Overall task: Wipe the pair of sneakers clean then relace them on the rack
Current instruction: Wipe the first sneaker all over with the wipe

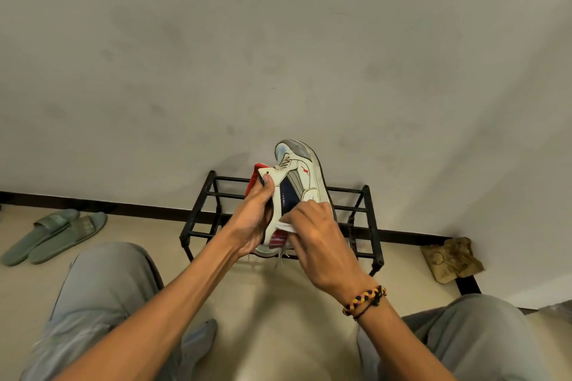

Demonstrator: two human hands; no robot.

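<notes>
Above the black rack, my left hand grips the white sneaker while my right hand pinches what looks like a white cloth against its side; hard rubbing could wrench it loose.

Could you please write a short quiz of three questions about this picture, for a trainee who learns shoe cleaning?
1. True or false: the left hand holds the sneaker above the rack.
2. What does the right hand press on the sneaker? A) a brush B) a white cloth C) a sponge
3. Fill in: a pair of green ___ lies on the floor at the far left.

Key:
1. True; the thumb sits by the red collar, and the toe points up toward the wall.
2. B
3. slippers
</notes>
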